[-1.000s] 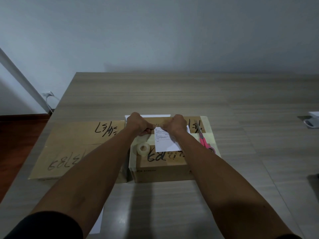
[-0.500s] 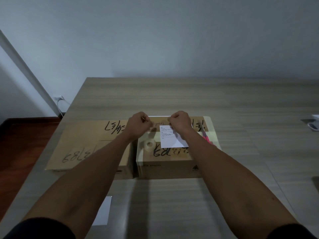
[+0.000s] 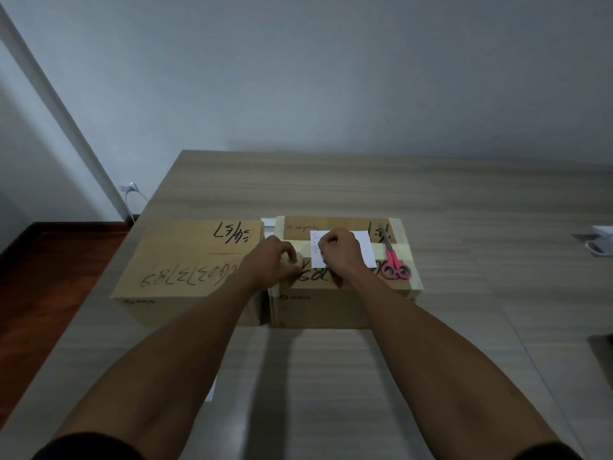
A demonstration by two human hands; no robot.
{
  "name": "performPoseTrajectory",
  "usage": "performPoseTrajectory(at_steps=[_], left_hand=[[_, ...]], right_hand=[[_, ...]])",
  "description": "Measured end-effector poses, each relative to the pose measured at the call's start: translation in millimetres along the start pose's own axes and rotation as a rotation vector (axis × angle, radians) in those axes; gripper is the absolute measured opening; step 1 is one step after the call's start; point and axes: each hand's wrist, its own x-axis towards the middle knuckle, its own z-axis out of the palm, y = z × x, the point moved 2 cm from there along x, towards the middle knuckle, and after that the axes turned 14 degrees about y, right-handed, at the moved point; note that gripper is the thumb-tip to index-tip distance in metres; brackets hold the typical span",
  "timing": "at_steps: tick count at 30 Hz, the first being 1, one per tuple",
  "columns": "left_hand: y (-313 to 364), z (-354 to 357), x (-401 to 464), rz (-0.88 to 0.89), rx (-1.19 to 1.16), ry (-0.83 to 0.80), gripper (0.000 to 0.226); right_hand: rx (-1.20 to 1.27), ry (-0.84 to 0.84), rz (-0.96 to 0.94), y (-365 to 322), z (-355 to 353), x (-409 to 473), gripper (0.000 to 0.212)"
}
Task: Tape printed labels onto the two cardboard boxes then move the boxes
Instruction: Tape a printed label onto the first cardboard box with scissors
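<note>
**Inspector:** State the position of the work.

**Assistant:** Two cardboard boxes stand side by side on the wooden table [image 3: 331, 376], almost touching. The right box [image 3: 345, 293] carries the printed label [image 3: 365, 250] flat on its top face. The left box [image 3: 192, 270] shows handwritten markings only; no label is seen on it.

**Inspector:** The hands?

**Assistant:** The right hand [image 3: 338, 252] rests on the label's left part, fingers curled under, knuckles up. It appears to pin the sheet down or hold a tape end, but the fingertips are hidden, so I cannot tell which. The left hand [image 3: 273, 263] sits at the near left part of the same box top, fingers curled round the tape roll [image 3: 297, 260], of which only a pale edge shows.

**Inspector:** What does the coming step turn on?

**Assistant:** In my judgement, the roll lies just left of the label, so tape drawn out would run left to right, across the label's upright long sides. The right hand is already on the sheet; the left is nearer the roll. The pink scissors [image 3: 393, 263] lie just right of the label, blades pointing away, closest to the right hand.

**Inspector:** Progress?

**Assistant:** Early. The first label is not evidently secured, and a white sheet [image 3: 210, 391] lies on the table beside the left forearm.
</note>
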Motion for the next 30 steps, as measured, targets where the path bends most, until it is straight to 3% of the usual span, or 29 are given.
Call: performPoseTrajectory(at_steps=[3, 8, 13, 22, 30], left_hand=[[3, 2, -4, 0.005, -0.027, 0.034, 0.020], [18, -2, -12, -0.023, -0.253, 0.135, 0.012], [33, 2, -10, 0.024, -0.328, 0.108, 0.007], [50, 9, -7, 0.031, -0.353, 0.107, 0.009], [61, 12, 1, 0.066, -0.339, 0.111, 0.012]], right_hand=[[0.068, -0.044, 0.024, -1, -5, -8, 0.014], [0.295, -0.198, 0.158, -13, -16, -15, 0.035], [0.345, -0.275, 0.217, -18, -27, -12, 0.039], [0.366, -0.175, 0.003, -11, -58, -16, 0.018], [0.207, -0.066, -0.167, -13, -64, -9, 0.026]])
